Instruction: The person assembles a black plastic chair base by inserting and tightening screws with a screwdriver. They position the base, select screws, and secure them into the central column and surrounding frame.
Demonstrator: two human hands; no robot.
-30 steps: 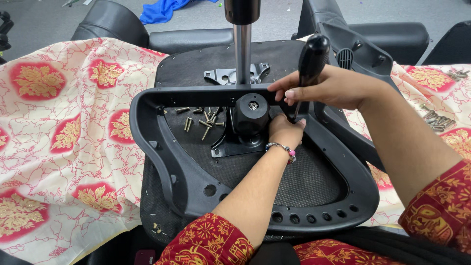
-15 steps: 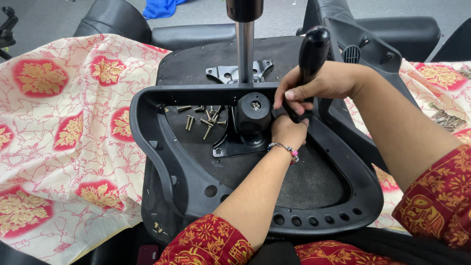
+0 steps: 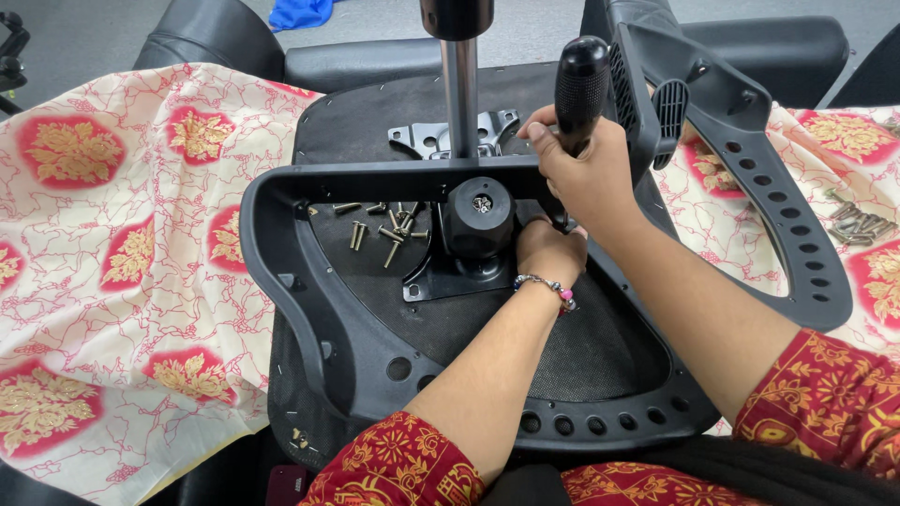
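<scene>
My right hand (image 3: 586, 173) is wrapped around the black handle of an upright screwdriver (image 3: 581, 89). Just below it, my left hand (image 3: 548, 251), with a beaded bracelet on the wrist, has its fingers closed at the tool's lower end; the shaft and tip are hidden by both hands. Both hands work beside a round black knob (image 3: 478, 217) on a metal bracket, inside a black plastic chair frame (image 3: 281, 258). That frame lies on the black underside of a seat (image 3: 375, 112). Several loose brass screws (image 3: 380, 225) lie left of the knob.
A chrome post (image 3: 459, 94) rises from a metal plate (image 3: 422, 139) behind the knob. A second black frame with holes (image 3: 797, 253) lies at the right, with more screws (image 3: 858, 223) beside it. A patterned red and cream cloth (image 3: 122, 244) covers the surface around the seat.
My right hand has slid up and closed fully around the screwdriver handle, which now stands more upright. My left hand stays by the knob.
</scene>
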